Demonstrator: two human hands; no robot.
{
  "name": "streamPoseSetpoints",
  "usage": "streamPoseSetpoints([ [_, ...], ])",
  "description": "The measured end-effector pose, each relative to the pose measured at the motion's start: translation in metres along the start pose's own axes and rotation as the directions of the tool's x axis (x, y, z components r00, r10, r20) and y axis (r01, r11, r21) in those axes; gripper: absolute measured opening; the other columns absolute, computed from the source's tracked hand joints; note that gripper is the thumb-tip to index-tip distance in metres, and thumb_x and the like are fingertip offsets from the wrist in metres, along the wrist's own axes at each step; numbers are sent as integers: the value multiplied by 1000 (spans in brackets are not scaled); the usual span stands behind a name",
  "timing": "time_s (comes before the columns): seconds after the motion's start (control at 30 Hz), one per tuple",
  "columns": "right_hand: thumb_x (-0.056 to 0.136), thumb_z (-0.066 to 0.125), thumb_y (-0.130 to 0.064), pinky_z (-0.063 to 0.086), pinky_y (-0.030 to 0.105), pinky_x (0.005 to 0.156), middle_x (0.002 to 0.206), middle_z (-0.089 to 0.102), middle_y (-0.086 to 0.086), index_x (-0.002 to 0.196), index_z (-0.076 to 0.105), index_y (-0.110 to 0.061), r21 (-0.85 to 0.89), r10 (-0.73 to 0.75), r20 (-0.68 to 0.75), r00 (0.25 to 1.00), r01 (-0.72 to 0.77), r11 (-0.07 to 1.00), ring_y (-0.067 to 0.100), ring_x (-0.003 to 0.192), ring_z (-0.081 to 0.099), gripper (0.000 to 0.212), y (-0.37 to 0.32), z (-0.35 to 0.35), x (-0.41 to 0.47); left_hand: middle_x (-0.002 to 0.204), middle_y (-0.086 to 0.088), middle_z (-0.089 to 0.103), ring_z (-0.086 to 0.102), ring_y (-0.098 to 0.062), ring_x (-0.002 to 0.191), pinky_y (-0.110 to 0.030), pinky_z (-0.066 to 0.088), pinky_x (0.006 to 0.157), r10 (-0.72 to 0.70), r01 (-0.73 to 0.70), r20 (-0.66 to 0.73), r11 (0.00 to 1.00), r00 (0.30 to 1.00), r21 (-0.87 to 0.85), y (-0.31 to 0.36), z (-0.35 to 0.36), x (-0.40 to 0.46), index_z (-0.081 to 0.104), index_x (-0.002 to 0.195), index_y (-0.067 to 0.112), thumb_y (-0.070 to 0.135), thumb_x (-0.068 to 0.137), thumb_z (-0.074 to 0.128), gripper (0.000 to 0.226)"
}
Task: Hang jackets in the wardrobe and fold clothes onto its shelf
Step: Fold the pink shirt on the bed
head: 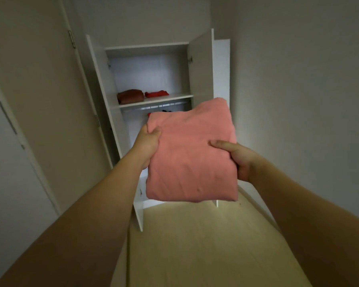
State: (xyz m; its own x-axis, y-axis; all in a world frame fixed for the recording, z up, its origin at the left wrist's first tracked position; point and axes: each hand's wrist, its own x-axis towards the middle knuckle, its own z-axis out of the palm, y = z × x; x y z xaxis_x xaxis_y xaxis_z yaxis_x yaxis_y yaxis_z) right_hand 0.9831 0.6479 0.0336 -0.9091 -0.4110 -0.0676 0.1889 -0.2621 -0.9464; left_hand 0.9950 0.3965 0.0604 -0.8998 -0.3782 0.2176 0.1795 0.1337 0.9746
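A folded pink garment [191, 154] is held up in front of me, in the middle of the view. My left hand [148, 145] grips its left edge with the thumb on top. My right hand [235, 157] grips its right edge, thumb pressed on the cloth. Behind it stands a white wardrobe [147, 47] with both doors open. On its shelf [172, 98] lie a folded brown garment [130, 96] and a folded red garment [156, 93]. A hanging rail [164, 105] runs under the shelf; the pink garment hides most of what hangs there.
The wardrobe's left door [112, 125] swings out toward me and its right door [202, 67] stands open by the wall. A room door [15, 162] is on the left. Pale wood floor [205, 245] stretches between me and the wardrobe.
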Motion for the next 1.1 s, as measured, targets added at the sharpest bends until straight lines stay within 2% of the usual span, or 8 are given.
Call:
streamPoseSetpoints([
  [0.1, 67, 82, -27, 58, 41, 72, 109, 72, 12, 121, 61, -12, -11, 5, 51, 999, -4, 1000, 29, 96, 71, 60, -6, 2, 101, 121, 1, 57, 61, -14, 97, -28, 52, 73, 44, -43, -33, 998, 998, 35, -21, -4, 93, 38, 143, 24, 35, 102, 46, 43],
  [0.2, 67, 81, -27, 57, 46, 82, 110, 71, 12, 124, 59, -13, -35, -1, 44, 999, 3, 999, 32, 100, 69, 62, -22, 13, 201, 127, -3, 58, 61, -22, 106, -39, 53, 91, 52, -49, -62, 997, 997, 56, -33, -13, 185, 41, 141, 24, 34, 102, 46, 40],
  [0.3, 66, 82, -29, 53, 51, 90, 112, 70, 14, 125, 58, -14, -71, 27, 63, 998, -22, 997, 35, 104, 67, 66, -35, 29, 295, 118, 0, 59, 62, -20, 100, -35, 53, 85, 41, -35, -100, 998, 994, 61, -39, -26, 269, 41, 139, 24, 34, 102, 45, 38],
  [0.4, 65, 82, -31, 58, 45, 73, 106, 73, 13, 123, 58, -16, -100, 55, 105, 993, -45, 994, 32, 95, 70, 64, -39, 46, 390, 110, 0, 59, 61, -16, 93, -28, 52, 74, 36, -25, -139, 996, 990, 82, -55, -45, 351, 43, 133, 23, 33, 103, 45, 32],
  [0.6, 61, 85, -30, 58, 45, 70, 105, 73, 13, 124, 59, -16, -134, 29, 145, 989, -9, 991, 31, 92, 71, 70, -36, 81, 590, 130, -8, 56, 59, -26, 111, -45, 50, 98, 51, -35, -173, 995, 984, 94, -109, -83, 544, 40, 142, 15, 29, 102, 47, 43],
  [0.8, 59, 86, -31, 58, 45, 67, 100, 74, 12, 121, 59, -17, -139, 9, 64, 998, 0, 990, 31, 87, 72, 68, -75, 92, 773, 127, -4, 55, 58, -20, 104, -31, 53, 81, 68, -54, -100, 989, 993, 136, -121, -85, 757, 40, 143, 16, 26, 101, 49, 45],
  [0.93, 56, 86, -38, 58, 44, 66, 99, 75, 11, 120, 61, -19, -119, -12, -21, 1000, 9, 993, 32, 87, 72, 71, -109, 84, 881, 134, -12, 55, 57, -26, 116, -42, 48, 101, 90, -86, -5, 967, 996, 240, -117, -59, 891, 45, 139, 9, 18, 100, 47, 40],
  [1.1, 64, 78, -58, 56, 46, 72, 102, 74, 11, 119, 62, -24, -36, -2, -76, 997, -1, 999, 33, 97, 67, 66, -134, 65, 1015, 145, -9, 47, 52, -26, 125, -44, 42, 108, 110, -153, 119, 881, 987, 447, -109, -32, 1041, 39, 147, 12, 30, 100, 49, 51],
])
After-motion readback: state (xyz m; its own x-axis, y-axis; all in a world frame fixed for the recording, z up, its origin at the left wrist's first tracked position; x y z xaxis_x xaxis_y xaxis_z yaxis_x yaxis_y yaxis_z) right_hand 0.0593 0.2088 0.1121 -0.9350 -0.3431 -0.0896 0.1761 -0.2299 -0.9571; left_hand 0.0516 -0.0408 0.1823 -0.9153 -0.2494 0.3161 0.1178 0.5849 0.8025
